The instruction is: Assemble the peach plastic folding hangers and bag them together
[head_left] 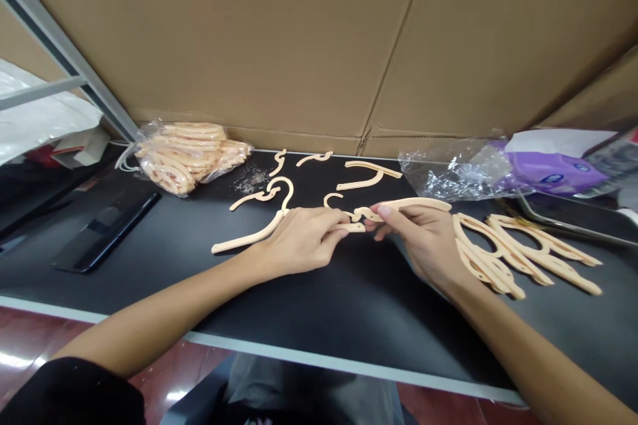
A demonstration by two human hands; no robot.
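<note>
Between the fingers of my left hand is a beige plastic piece, its end with a small hole sticking out to the right. My right hand pinches a curved beige arm piece, whose notched end meets or nearly meets the left piece. Just left of my left hand, a curved arm piece and a hook piece lie on the black table. Behind my hands rests a small hook. My left fingers hide part of what they hold.
A clear bag of beige pieces sits at the back left, near a dark phone-like object. Loose pieces lie along the back. Folded hanger-like pieces are at right, below a purple packet and clear plastic.
</note>
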